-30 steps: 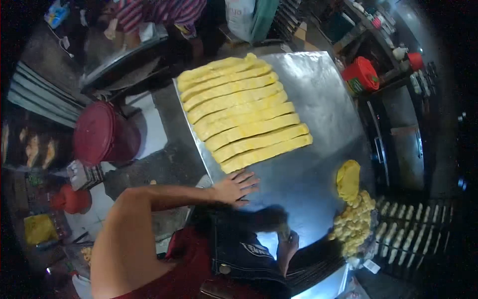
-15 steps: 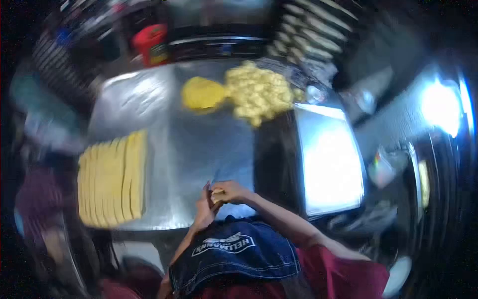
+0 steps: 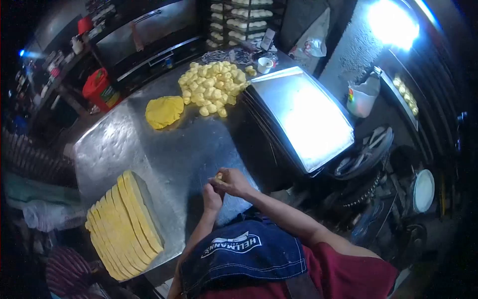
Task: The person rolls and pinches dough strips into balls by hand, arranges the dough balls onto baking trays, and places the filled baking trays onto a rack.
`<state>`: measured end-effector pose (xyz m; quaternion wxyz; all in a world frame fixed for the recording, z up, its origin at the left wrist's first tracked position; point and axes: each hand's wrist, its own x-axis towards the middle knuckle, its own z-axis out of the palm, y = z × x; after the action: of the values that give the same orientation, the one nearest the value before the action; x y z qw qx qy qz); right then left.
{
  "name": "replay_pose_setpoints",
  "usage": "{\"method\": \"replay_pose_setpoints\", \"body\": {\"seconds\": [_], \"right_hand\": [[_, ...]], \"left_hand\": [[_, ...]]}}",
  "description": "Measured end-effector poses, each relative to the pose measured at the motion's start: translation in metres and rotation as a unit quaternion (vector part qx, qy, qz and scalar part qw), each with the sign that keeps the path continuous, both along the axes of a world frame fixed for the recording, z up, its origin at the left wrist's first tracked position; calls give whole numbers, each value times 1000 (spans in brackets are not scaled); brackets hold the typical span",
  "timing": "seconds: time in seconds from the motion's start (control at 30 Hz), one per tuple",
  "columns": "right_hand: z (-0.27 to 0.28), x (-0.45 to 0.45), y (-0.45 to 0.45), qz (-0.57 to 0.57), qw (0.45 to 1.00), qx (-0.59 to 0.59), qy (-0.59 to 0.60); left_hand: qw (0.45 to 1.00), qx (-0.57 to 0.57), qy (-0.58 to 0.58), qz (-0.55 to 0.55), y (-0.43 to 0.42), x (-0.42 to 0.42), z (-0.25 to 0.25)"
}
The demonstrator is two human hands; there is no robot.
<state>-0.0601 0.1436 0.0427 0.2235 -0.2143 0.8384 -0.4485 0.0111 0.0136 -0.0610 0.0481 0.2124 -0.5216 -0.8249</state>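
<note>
Both of my hands meet over the near edge of the metal table (image 3: 184,149). My left hand (image 3: 213,197) has its fingers pressed against my right hand (image 3: 233,182). Between them a small pale piece, apparently dough (image 3: 218,176), shows at the fingertips of my right hand. Long yellow dough strips (image 3: 124,226) lie side by side on the table's left part. Farther back are a flat yellow dough piece (image 3: 164,112) and a heap of small dough balls (image 3: 213,87).
A stack of metal trays (image 3: 303,117) stands at the table's right side. A small white cup (image 3: 265,65) is behind it. A red bucket (image 3: 101,89) stands past the back left edge, and a rack of filled trays (image 3: 244,22) behind.
The view has swung right since the first frame. My left hand has left its spot beside the dough strips and come together with my right hand, which now holds a small piece.
</note>
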Motion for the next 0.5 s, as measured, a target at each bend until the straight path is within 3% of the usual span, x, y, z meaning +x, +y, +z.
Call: {"method": "replay_pose_setpoints", "body": {"seconds": [0.07, 0.1, 0.13, 0.17, 0.2, 0.27, 0.33, 0.4, 0.43, 0.5], "right_hand": [[-6, 2, -3, -75, 995, 8, 58], [-9, 2, -1, -75, 992, 14, 101], [-14, 0, -1, -73, 992, 10, 99], [-19, -2, 0, -58, 994, 26, 90], [-19, -6, 2, -40, 995, 43, 82], [-19, -16, 7, 7, 998, 48, 38], [4, -29, 16, 58, 997, 55, -6], [59, -46, 35, 216, 957, -73, -179], [65, -68, 46, 199, 971, -127, -30], [81, -130, 70, 109, 980, -167, 28]], "left_hand": [[994, 104, 21, -23, -4, 1, 12], [972, -215, -16, -89, -2, 1, 41], [846, -511, -56, -144, -2, 2, 55], [808, -572, -8, -142, -6, 5, 44], [807, -575, -13, -138, -7, 8, 44], [706, -685, -48, -174, -9, 8, 44], [727, -658, -13, -197, -29, -10, 5], [745, -629, 19, -222, -65, -19, -4], [802, -559, -11, -208, -87, -26, 4], [854, -483, -48, -190, -86, -25, 26]]}}
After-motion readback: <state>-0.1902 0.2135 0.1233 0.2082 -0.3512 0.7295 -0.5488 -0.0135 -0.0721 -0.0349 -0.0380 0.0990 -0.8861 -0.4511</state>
